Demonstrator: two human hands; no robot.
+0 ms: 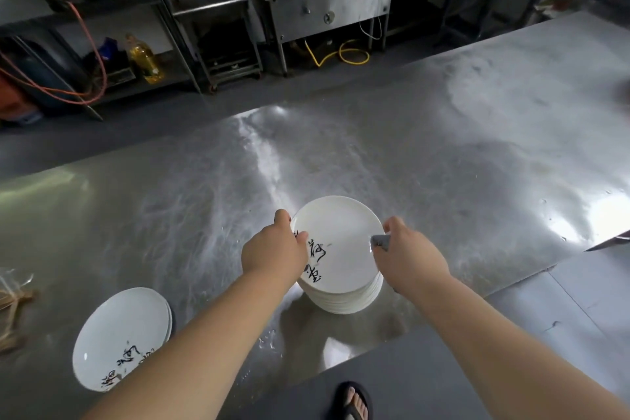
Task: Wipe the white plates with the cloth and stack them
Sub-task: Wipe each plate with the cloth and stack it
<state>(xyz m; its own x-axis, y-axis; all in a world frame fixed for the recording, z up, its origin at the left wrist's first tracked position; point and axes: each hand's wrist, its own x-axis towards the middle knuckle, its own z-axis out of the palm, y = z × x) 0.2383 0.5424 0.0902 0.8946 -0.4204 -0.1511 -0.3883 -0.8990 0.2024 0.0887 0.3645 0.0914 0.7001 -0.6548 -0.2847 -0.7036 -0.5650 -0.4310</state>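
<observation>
White glazed round plate (341, 239) topmost on tall stack of white plates (344, 302), clasped at its left rim by left hand (272, 254), fingers curled over the edge. Lifted clear of the stack or resting on it: cannot tell. Right hand (407, 251) at the opposite rim, clenched round small grey cloth (380, 242), cloth pressed against the plate's edge.

Writing: black brush-script characters on the plate face, just right of the left-hand grip, partly under the fingers, set in a column toward the near rim. Strokes too loose to read. Same style of black script on the top of a second, shorter pile of white plates (116, 334), well to the left of the left-hand grip and nearer the body, partly hidden by the left forearm; also unreadable.

Both piles on brushed stainless-steel table (443, 147).

Far left of the grip, at the frame edge: bundle of pale wooden sticks (12, 303).

Beyond the grip, across a grey floor aisle: yellow oil bottle (145, 60) on a low shelf, label unreadable; orange hose (99, 61); coiled yellow hose (344, 56).

Nearer than the right-hand grip, past the table edge: foot in black flip-flop (353, 401).
</observation>
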